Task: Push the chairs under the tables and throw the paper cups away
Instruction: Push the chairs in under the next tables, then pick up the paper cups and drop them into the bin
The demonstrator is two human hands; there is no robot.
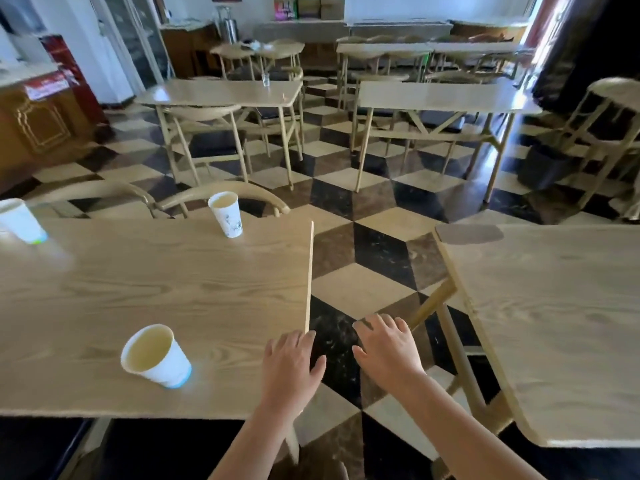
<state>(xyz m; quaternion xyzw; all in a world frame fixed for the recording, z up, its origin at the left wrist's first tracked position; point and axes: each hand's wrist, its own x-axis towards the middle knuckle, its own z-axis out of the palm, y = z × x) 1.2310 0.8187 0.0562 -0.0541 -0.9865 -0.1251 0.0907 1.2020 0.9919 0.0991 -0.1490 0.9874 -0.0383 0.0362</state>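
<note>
Three white paper cups stand on the near left wooden table (173, 292): one with a blue base (156, 356) near me, one with a printed pattern (227, 214) at the far edge, one (20, 221) at the far left. My left hand (291, 367) hovers open over the table's right front corner. My right hand (386, 348) is open above the aisle floor between the two near tables. Two curved wooden chair backs (225, 192) (90, 190) show behind the left table's far edge.
A second wooden table (554, 323) stands at the near right, across a checkered-floor aisle. More tables (221, 93) (443, 95) with chairs under them fill the middle of the room. A small glass (265, 79) sits on the far left one. A counter lines the left wall.
</note>
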